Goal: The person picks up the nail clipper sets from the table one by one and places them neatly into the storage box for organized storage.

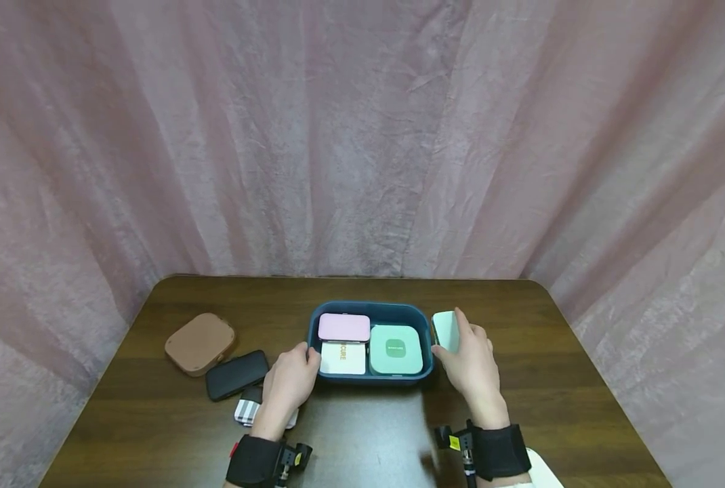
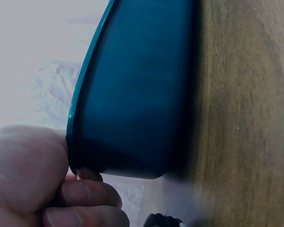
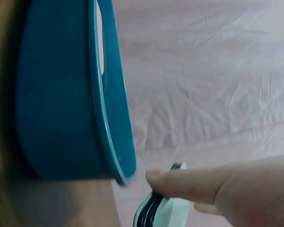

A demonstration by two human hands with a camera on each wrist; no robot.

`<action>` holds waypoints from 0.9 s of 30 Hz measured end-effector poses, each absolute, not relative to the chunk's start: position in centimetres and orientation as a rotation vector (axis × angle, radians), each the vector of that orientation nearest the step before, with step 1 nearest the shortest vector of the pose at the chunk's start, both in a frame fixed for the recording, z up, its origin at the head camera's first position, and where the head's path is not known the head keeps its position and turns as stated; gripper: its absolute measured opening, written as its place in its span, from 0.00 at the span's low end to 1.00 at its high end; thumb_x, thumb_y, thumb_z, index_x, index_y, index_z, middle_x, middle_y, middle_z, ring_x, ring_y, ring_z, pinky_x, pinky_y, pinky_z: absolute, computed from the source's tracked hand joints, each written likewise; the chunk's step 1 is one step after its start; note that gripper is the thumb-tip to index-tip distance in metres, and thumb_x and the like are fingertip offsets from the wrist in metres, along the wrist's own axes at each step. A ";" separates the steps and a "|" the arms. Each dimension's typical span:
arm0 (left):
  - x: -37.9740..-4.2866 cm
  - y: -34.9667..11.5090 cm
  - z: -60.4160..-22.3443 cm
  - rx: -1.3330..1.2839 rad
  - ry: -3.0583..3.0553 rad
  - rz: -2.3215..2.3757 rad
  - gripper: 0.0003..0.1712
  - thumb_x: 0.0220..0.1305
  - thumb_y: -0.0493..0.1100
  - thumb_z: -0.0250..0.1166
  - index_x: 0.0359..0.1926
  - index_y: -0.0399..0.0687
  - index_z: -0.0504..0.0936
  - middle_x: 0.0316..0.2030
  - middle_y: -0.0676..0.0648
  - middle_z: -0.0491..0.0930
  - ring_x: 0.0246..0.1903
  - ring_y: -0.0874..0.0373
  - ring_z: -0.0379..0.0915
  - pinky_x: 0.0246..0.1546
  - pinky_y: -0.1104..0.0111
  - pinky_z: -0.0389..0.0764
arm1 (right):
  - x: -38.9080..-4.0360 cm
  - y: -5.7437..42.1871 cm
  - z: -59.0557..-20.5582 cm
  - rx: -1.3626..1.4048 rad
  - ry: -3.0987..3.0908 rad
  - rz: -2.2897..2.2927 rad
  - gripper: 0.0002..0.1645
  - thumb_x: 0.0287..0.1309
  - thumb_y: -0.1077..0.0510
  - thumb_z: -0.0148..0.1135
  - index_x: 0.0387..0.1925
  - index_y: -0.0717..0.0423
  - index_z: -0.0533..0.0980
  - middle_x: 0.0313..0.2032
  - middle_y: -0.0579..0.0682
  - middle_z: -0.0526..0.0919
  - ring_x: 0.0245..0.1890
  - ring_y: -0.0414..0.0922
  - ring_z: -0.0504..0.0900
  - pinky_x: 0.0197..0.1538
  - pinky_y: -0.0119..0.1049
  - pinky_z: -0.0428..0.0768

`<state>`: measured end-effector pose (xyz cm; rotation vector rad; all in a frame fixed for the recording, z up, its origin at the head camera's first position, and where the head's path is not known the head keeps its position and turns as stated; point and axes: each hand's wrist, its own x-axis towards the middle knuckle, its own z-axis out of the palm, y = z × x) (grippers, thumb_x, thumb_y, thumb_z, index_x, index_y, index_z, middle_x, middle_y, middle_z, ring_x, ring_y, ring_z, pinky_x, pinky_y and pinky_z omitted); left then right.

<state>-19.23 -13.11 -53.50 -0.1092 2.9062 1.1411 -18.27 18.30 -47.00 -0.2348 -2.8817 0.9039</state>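
Observation:
A dark blue rectangular bin (image 1: pixel 371 381) stands on the table. Pinched at its left end by my left hand (image 1: pixel 292 379), the rim sits between thumb and curled fingers (image 2: pixel 92 193). Inside the bin lie a lilac case (image 1: pixel 344 328), a white box with gold letters (image 1: pixel 333 364) and a mint square box (image 1: pixel 396 366). Just outside the right end, my right hand (image 1: pixel 475 366) holds a flat mint case (image 1: pixel 445 331) tilted, its edge dark in the right wrist view. The thumb (image 3: pixel 177 182) presses on that case; the other fingers are mostly hidden there.
Left of the bin lie a tan rounded case (image 1: pixel 200 342), a black case (image 1: pixel 237 375) and a black-and-white checked item (image 1: pixel 246 411) partly under my left wrist. A white object (image 1: pixel 542 471) shows beside my right wrist. Pink curtains (image 1: pixel 362 135) hang behind the wooden table (image 1: pixel 582 413).

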 end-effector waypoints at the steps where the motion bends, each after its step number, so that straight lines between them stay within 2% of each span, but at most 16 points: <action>1: -19.2 -13.1 -53.5 -0.109 2.908 1.140 0.19 0.81 0.47 0.51 0.29 0.47 0.73 0.21 0.47 0.67 0.18 0.53 0.64 0.21 0.62 0.62 | -18.2 18.0 -46.9 -0.198 -2.877 0.917 0.52 0.66 0.54 0.74 0.83 0.58 0.57 0.70 0.73 0.68 0.67 0.72 0.69 0.60 0.71 0.74; 5: -19.3 -13.1 -53.6 -0.109 2.909 1.136 0.19 0.80 0.47 0.51 0.29 0.47 0.73 0.21 0.47 0.67 0.18 0.53 0.64 0.21 0.62 0.62 | -17.9 16.5 -46.8 -0.033 -2.857 0.958 0.52 0.64 0.55 0.77 0.82 0.58 0.60 0.71 0.70 0.69 0.69 0.70 0.69 0.64 0.67 0.74; 11: -19.5 -13.1 -53.7 -0.128 2.911 1.129 0.19 0.80 0.48 0.51 0.29 0.47 0.73 0.21 0.47 0.68 0.18 0.52 0.64 0.21 0.62 0.62 | -17.8 14.6 -46.8 0.162 -2.836 0.976 0.49 0.62 0.58 0.79 0.80 0.55 0.66 0.71 0.66 0.72 0.69 0.66 0.70 0.64 0.62 0.75; 19: -19.4 -13.1 -53.7 -0.134 2.901 1.139 0.19 0.81 0.48 0.52 0.30 0.47 0.74 0.21 0.47 0.68 0.18 0.53 0.65 0.21 0.63 0.63 | -18.0 13.2 -47.1 0.300 -2.869 0.943 0.48 0.62 0.56 0.79 0.80 0.48 0.67 0.71 0.59 0.73 0.71 0.62 0.70 0.63 0.58 0.77; 27: -19.4 -13.3 -53.7 -0.117 2.889 1.154 0.18 0.81 0.48 0.52 0.31 0.47 0.75 0.21 0.46 0.69 0.19 0.52 0.66 0.21 0.62 0.63 | -18.8 12.0 -47.8 0.643 -2.907 1.018 0.44 0.67 0.58 0.75 0.80 0.48 0.67 0.71 0.56 0.73 0.71 0.58 0.70 0.65 0.56 0.76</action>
